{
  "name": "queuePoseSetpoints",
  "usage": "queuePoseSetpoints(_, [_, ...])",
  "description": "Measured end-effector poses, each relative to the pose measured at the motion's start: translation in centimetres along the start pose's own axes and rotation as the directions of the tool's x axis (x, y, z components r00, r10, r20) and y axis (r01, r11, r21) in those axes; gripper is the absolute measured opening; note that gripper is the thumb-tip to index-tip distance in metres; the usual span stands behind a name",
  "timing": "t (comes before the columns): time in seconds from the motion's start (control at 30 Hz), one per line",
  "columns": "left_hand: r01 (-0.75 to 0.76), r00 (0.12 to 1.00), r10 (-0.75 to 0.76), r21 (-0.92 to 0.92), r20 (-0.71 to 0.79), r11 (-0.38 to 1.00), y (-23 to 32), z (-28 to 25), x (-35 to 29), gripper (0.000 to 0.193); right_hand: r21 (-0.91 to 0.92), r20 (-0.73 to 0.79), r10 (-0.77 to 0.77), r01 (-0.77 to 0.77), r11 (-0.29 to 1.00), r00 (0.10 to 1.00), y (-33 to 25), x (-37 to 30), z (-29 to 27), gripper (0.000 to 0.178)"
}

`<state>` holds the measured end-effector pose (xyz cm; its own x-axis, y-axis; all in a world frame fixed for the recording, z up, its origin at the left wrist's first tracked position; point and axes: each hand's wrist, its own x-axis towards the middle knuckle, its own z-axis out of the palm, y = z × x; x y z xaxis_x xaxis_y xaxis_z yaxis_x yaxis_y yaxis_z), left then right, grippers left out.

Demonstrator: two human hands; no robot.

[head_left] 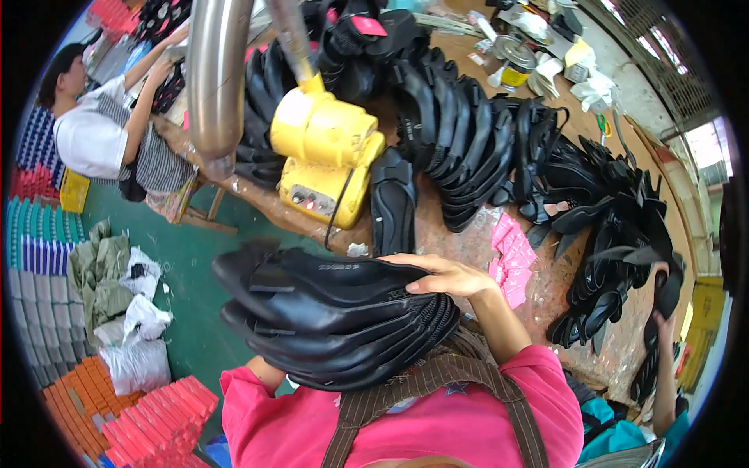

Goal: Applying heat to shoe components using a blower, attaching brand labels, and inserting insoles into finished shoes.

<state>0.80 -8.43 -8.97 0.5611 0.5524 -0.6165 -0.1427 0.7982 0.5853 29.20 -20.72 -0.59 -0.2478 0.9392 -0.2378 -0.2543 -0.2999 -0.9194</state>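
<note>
A thick stack of black shoe soles [335,312] is held up against my chest, its pieces nested one on another and lying sideways. My right hand [445,278] wraps over the right end of the stack, thumb on the upper sole, fingers reaching over its far edge. My left forearm [269,373] runs in beneath the left part of the stack, which hides the left hand and its fingers. Just beyond the stack, a single black sole [392,199] lies on the table beside a yellow machine [324,156].
Rows of nested black soles [452,132] and a loose heap [608,226] cover much of the worn table [538,320]. Pink paper slips [511,261] lie there. A metal duct [218,78] hangs ahead. One co-worker [101,125] works at far left; another's arm [665,366] holds soles at right. Stacked boxes [156,421] stand lower left.
</note>
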Motion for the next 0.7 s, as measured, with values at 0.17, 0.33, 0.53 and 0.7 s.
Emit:
queuePoseSetpoints(0.17, [0.056,0.995,-0.062,0.076,0.078,0.996,0.8,3.5,1.1,0.124,0.065,-0.52,-0.27,0.353,0.933,0.811,0.7,-6.7,0.9,0.076])
queuePoseSetpoints(0.33, [-0.092,0.649,0.07,-0.013,0.757,0.996,2.3,14.9,0.3,0.138,-0.141,-0.856,-0.394,0.582,0.801,0.335,2.3,-9.0,1.4,0.074])
queuePoseSetpoints(0.53, [-0.463,0.722,0.269,0.156,0.637,0.872,-2.5,19.1,5.0,0.119,-0.837,-0.517,-0.848,0.14,0.529,0.115,-0.3,-6.7,1.9,0.057])
queuePoseSetpoints(0.7, [-0.592,0.701,0.409,0.156,0.585,0.791,-0.5,23.7,4.3,0.092,-0.958,-0.23,-0.955,0.129,0.256,0.187,-3.4,-8.1,1.4,0.049])
